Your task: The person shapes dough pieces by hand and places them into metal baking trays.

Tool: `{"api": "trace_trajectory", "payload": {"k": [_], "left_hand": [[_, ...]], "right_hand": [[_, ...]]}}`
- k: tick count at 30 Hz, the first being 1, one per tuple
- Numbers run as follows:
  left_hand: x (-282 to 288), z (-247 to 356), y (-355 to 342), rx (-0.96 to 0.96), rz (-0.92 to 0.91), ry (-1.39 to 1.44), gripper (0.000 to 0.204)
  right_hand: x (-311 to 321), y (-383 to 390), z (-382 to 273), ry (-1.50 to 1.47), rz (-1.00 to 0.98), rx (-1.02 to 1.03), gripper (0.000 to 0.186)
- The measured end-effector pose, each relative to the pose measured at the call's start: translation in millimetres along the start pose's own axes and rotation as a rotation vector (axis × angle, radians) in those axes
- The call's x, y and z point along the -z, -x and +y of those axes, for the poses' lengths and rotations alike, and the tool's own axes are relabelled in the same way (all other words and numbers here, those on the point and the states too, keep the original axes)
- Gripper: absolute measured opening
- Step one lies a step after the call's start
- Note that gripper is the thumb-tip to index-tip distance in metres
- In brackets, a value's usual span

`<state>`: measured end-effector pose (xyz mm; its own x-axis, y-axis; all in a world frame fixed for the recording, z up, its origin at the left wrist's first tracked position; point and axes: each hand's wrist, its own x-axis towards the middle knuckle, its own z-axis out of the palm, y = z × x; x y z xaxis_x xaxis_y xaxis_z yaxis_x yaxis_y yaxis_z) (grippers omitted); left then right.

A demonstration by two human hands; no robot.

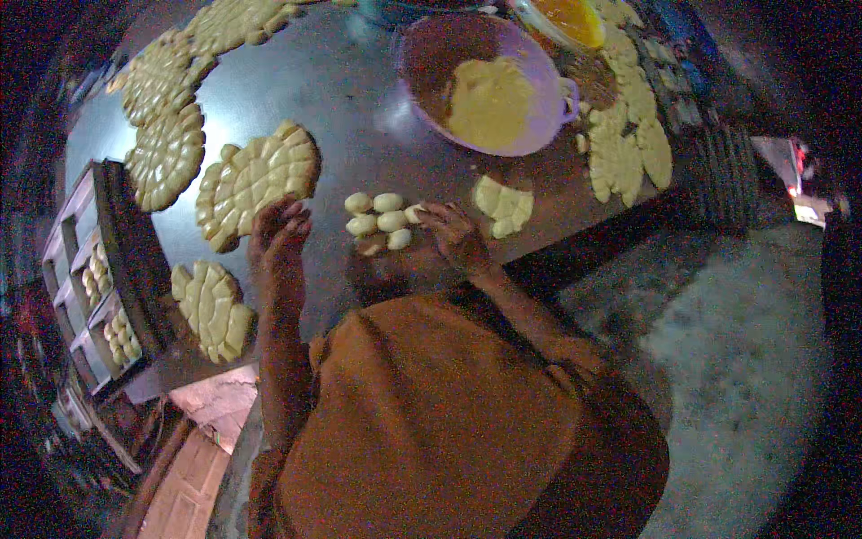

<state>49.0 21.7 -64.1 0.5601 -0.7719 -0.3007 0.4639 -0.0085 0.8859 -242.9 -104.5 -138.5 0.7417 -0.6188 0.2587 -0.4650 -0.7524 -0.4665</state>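
Several small pale dough balls [390, 220] sit in a tight cluster on the metal table in front of me. At the cluster's right side my right hand [456, 237] has its fingertips closed on one dough ball [414, 214]. My left hand [282, 228] hovers left of the cluster, its fingers loosely bent and apart, with nothing seen in them. Just beyond it lies a large slab of joined dough pieces [256, 182], partly covered by the fingers. A smaller dough slab [505, 206] rests right of my right hand.
A purple basin [414, 85] holding yellow dough stands at the far side. More dough slabs [168, 154] spread along the left, and others [620, 148] at the right. Divided dark trays [135, 260], some compartments holding dough balls, stand at the table's left edge. A yellow-orange container [575, 22] is at the back.
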Motion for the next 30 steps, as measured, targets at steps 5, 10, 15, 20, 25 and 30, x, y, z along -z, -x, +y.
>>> {"api": "trace_trajectory", "payload": {"k": [5,10,15,20,25,30], "left_hand": [[12,-7,17,0.105,0.05,0.078,0.042],[16,-18,17,0.078,0.065,-0.045,0.042],[-10,-1,21,0.139,0.093,-0.015,0.037],[-20,3,15,0.139,0.0,0.017,0.036],[-36,-3,13,0.197,-0.128,0.065,0.032],[-64,-10,27,0.459,-0.278,-0.014,0.028]], "right_hand": [[12,-17,-19,0.046,0.067,0.009,0.027],[36,20,-23,0.284,0.314,-0.504,0.03],[42,54,-5,0.264,0.431,-0.911,0.027],[39,80,-6,-0.831,0.684,-1.204,0.018],[64,155,-9,-1.374,0.347,-1.322,0.022],[102,115,-58,-1.634,0.254,-1.39,0.031]]}}
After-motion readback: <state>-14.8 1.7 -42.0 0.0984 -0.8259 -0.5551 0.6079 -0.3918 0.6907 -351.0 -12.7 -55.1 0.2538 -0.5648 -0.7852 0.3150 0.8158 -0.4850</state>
